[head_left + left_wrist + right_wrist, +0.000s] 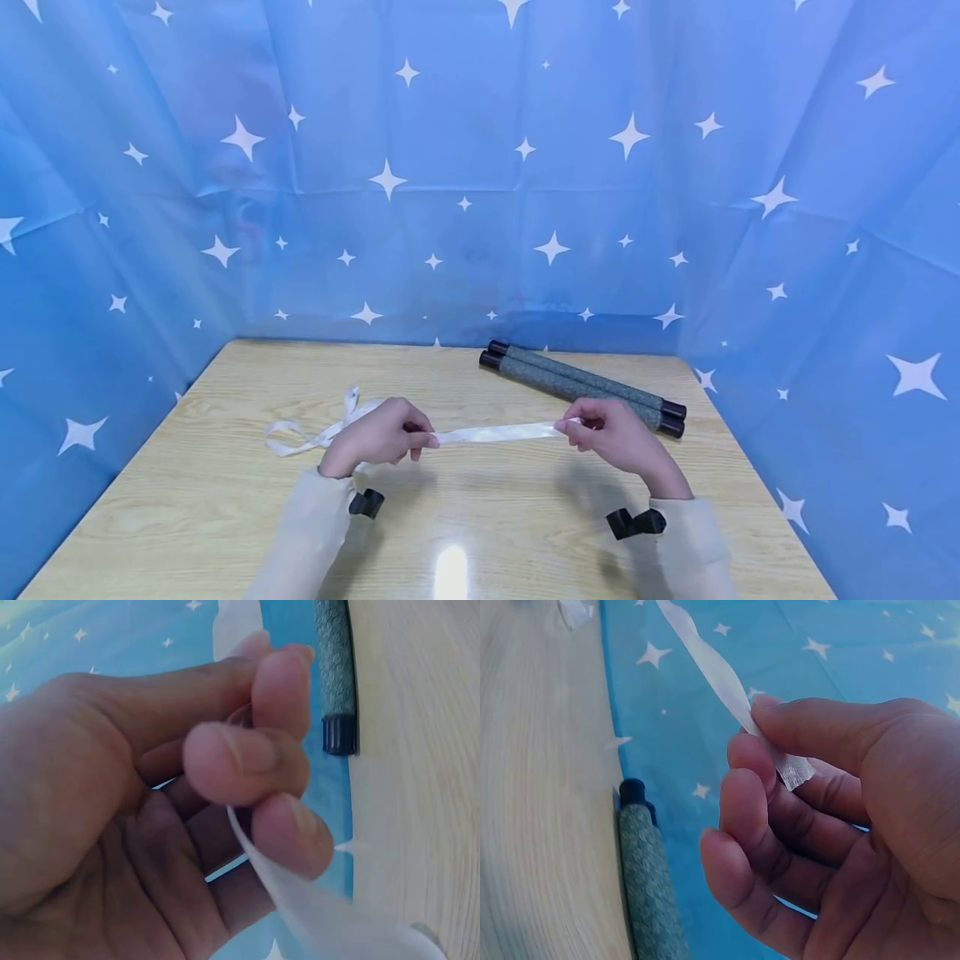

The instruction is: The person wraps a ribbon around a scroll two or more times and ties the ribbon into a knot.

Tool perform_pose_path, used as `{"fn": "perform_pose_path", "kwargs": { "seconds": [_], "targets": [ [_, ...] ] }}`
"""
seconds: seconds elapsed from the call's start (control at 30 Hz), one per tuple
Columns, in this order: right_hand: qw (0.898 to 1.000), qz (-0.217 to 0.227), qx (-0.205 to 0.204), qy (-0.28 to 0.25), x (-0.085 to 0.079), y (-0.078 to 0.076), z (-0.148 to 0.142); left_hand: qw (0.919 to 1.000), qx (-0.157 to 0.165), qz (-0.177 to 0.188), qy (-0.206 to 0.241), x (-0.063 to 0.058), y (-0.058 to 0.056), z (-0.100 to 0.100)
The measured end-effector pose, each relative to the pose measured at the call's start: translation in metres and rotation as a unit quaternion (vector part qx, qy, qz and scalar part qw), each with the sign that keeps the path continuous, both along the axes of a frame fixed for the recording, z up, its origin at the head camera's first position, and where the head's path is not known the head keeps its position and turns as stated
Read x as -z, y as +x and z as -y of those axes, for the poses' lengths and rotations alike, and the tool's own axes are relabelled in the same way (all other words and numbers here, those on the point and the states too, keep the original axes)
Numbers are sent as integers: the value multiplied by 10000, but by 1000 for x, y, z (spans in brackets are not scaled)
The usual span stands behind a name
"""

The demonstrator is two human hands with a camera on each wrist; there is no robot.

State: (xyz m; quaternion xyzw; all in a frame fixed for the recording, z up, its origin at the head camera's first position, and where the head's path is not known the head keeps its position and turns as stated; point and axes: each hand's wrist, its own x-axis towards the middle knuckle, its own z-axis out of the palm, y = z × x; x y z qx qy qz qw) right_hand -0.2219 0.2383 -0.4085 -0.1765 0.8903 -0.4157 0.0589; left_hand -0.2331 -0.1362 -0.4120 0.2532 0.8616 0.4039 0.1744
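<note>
A white satin-like ribbon (498, 433) is stretched between both hands above the table. My left hand (385, 433) pinches it between thumb and fingertips, and the rest of its length trails in loose loops on the table at the left. At the other side my right hand (613, 433) pinches the ribbon near its end; in the right wrist view the frayed, cut end (796, 774) sticks out past the thumb and index finger. Just behind the right hand lie two grey-green rolls (577, 383) with dark end caps, side by side.
The wood-grain table (450, 492) reaches back to a blue curtain (457, 225) with white stars, which also hangs along the left and right sides. Black wrist-camera mounts (636, 523) sit at the pale sleeves.
</note>
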Motion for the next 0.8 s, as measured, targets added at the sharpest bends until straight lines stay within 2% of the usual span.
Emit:
{"fn": "perform_pose_path", "kwargs": {
  "seconds": [0.43, 0.8],
  "targets": [
    [9990, 107, 415, 156, -1, -3, -25, 9993, -293, 223, -50, -3, -7, 33],
    [9959, 194, 803, 370, -2, -6, -48, 9965, -658, 480, -166, 3, -13, 68]
  ]
}}
